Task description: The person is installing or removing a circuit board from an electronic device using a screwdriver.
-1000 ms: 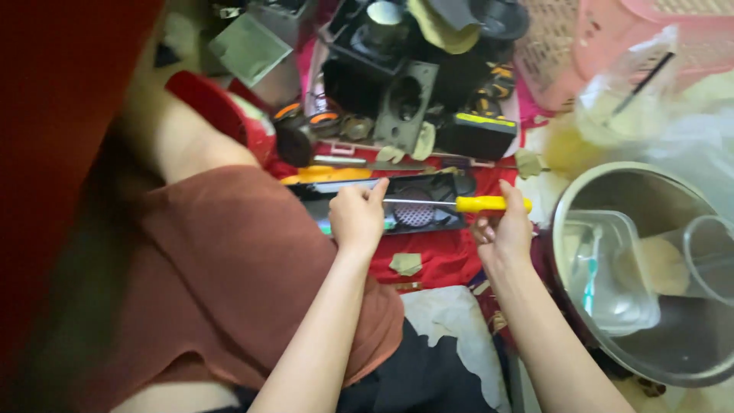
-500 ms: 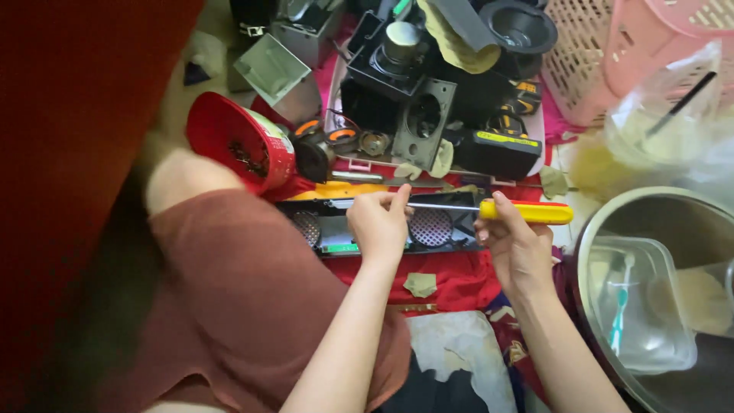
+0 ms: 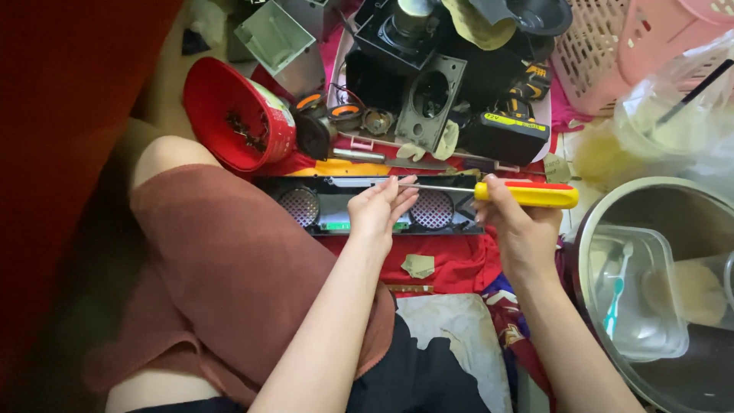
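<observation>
My right hand [image 3: 520,229] grips the yellow and red handle of a screwdriver [image 3: 526,194] held level, its thin metal shaft pointing left. My left hand [image 3: 380,208] pinches the tip of that shaft between fingertips. Both hands hover over a long black speaker panel [image 3: 451,210] with two round mesh grilles and a green circuit strip, lying on red cloth in front of my knee.
A red bowl [image 3: 229,115] with small screws stands tilted at the left. Black dismantled speaker parts [image 3: 428,84] and a battery pack [image 3: 508,134] lie behind the panel. A pink basket [image 3: 612,53] is at the back right, a metal basin [image 3: 612,229] with a clear plastic box at right.
The view has shifted, so everything sits lower in frame. My right hand raised the screwdriver level and my left hand moved to its tip, over the panel.
</observation>
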